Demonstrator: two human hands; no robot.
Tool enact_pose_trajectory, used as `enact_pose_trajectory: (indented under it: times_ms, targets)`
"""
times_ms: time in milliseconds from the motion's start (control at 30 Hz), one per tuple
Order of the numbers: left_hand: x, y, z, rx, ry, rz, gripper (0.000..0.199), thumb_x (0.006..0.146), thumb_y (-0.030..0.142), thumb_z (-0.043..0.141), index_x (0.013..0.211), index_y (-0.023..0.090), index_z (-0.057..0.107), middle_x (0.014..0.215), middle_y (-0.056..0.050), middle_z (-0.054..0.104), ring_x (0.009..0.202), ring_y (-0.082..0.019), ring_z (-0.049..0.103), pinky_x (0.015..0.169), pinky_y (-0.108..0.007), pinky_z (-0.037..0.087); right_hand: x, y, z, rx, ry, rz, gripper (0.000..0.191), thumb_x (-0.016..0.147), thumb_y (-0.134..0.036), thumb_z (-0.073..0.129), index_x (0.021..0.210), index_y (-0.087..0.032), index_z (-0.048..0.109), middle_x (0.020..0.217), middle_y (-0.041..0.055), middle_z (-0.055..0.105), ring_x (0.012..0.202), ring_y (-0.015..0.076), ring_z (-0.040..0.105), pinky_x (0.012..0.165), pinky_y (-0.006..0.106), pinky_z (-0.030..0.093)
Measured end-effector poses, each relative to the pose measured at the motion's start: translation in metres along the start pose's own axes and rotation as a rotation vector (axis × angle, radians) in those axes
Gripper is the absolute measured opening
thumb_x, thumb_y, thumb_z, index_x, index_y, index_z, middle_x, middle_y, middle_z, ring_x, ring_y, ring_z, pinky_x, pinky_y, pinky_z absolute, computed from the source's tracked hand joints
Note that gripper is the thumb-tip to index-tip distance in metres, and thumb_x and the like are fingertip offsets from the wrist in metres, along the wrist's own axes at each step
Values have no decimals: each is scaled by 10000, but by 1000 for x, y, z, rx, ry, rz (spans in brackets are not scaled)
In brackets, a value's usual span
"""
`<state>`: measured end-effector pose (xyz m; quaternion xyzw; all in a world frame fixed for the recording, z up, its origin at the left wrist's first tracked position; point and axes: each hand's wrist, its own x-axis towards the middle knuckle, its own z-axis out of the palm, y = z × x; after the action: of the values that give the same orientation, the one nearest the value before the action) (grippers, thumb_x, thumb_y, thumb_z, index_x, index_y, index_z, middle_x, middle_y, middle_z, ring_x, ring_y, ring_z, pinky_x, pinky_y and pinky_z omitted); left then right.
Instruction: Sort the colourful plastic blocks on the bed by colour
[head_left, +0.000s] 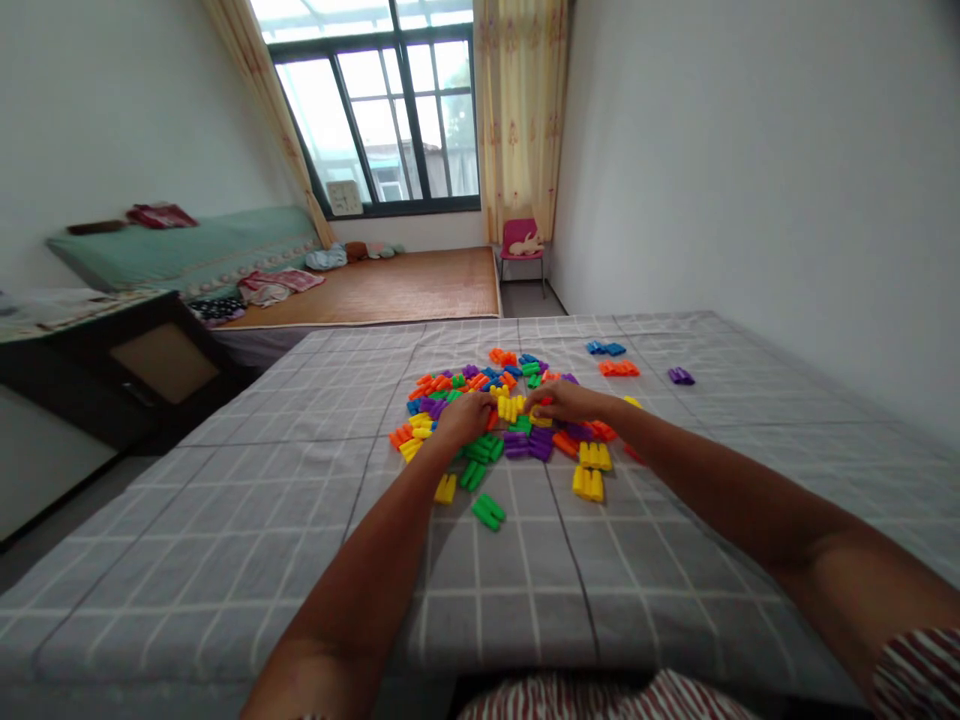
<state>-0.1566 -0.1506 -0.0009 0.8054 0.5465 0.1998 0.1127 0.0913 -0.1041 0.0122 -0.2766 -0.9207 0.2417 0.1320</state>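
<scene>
A pile of plastic connector blocks (477,448) in yellow, green, purple, orange, red and blue lies on the grey checked cloth. My left hand (463,417) is at the pile's middle, its fingers pinched on the left end of a yellow block (511,408). From the other side my right hand (568,401) reaches in with curled fingers at the right end of these yellow pieces; its fingertips are partly hidden. A green block (489,511) lies in front of the pile. Two yellow blocks (588,484) rest below my right wrist.
Beyond the pile, a blue block (605,348), an orange block (619,369) and a purple block (681,376) lie apart on the cloth (300,480). Behind the table stands a low bed with a brown mat (420,285). A dark cabinet (142,370) stands left, a pink chair (519,240) at the back.
</scene>
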Motion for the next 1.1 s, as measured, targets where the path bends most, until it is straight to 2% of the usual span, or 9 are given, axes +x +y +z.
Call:
enact_pose_trajectory:
  times_ms: [200,333,433,567,667,800,900,1000,1100]
  targets:
    - [0,-8,-12,-65,69,-2,322,828,143,471,1015,223,720,1031,-42,730,988,-215,649,909,-312,481,-20,3,-16,35,198,108,241,799,-225,551,969,-191,718,941,28,728,853,174,656,768,281,486]
    - [-1,1,-6,-103,46,108,349,823,118,466,1065,210,701,1091,-51,710,1044,-214,635,972,-330,458,-37,3,-31,70,214,149,231,814,-277,553,954,-184,711,900,26,731,800,170,658,719,266,486]
    - [-3,9,4,-133,-18,243,390,773,100,533,1112,227,679,1196,-56,660,1156,-236,573,1043,-368,408,-54,-2,-40,23,185,179,247,828,-323,555,974,-197,710,887,17,731,767,162,649,682,257,475]
    - [-7,12,10,-73,-38,257,416,774,157,578,1176,240,645,1232,-74,625,1155,-259,561,1026,-395,423,-81,-4,-49,-14,34,176,237,826,-327,554,970,-222,709,856,1,726,753,160,642,669,253,468]
    - [-6,9,10,-42,-36,219,384,801,234,585,1180,235,642,1216,-74,628,1142,-251,566,1023,-382,423,-99,12,-59,-131,78,251,209,807,-277,561,939,-234,718,859,4,730,767,170,646,685,262,462]
    - [-6,8,11,22,-1,190,364,826,278,561,1179,237,638,1218,-66,625,1137,-240,567,1010,-361,430,-118,52,-78,-358,292,559,223,782,-211,565,937,-211,724,899,40,736,794,198,652,702,284,454]
    - [-6,9,14,63,21,182,352,849,299,533,1182,237,631,1219,-62,625,1131,-236,570,998,-355,440,-129,79,-82,-316,242,736,225,796,-216,553,943,-182,719,894,57,736,725,181,658,669,274,460]
    - [-6,8,15,78,26,173,349,852,302,530,1182,241,627,1219,-57,625,1126,-233,572,993,-353,445,-133,95,-69,-206,207,721,269,854,-287,498,975,-177,711,927,63,734,721,168,664,673,266,475]
    - [-6,7,16,88,27,166,359,848,299,535,1194,248,618,1233,-49,619,1138,-230,563,1009,-360,435,-134,98,-51,-138,237,599,356,876,-410,469,1011,-184,710,1035,77,717,882,204,658,764,292,488]
